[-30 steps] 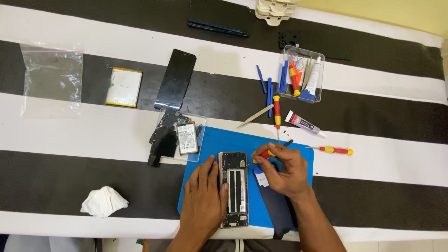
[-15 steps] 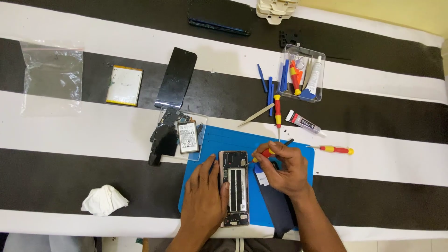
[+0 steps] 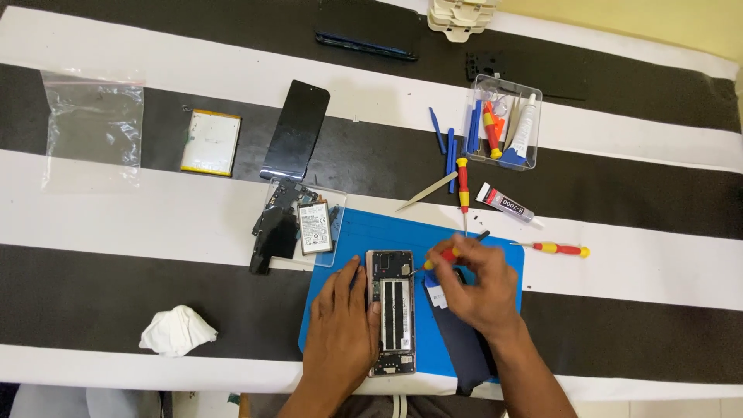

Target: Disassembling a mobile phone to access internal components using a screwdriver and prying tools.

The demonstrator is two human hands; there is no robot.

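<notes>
Taking the flat blue rubber work mat (image 3: 495, 255) as the landmark: far to its left, at the table's edge, lies a clear plastic zip bag (image 3: 93, 128), and nearer it, low down, a crumpled white tissue (image 3: 176, 331). Up and left of the mat rest a thin rectangular battery with a yellow rim (image 3: 210, 142) and a black glass phone back panel (image 3: 295, 130). Touching the mat's upper left corner is a clear plastic tray of dark phone parts (image 3: 298, 224).

On the mat's left half lies the opened phone frame with exposed internals (image 3: 390, 312), lengthwise toward the person. The left hand (image 3: 340, 321) lies flat beside it, fingers spread and resting against the frame's left edge, holding nothing. The right hand (image 3: 476, 290), on the mat's right half, has its fingertips pinched on a small red-and-yellow-handled screwdriver (image 3: 445, 255), its tip at the frame's upper part.

Above the mat's right side sit a clear plastic box of blue and orange pry tools (image 3: 505, 124) and a small glue tube (image 3: 507, 204); another red-and-yellow screwdriver (image 3: 559, 248) lies just right of the mat.
</notes>
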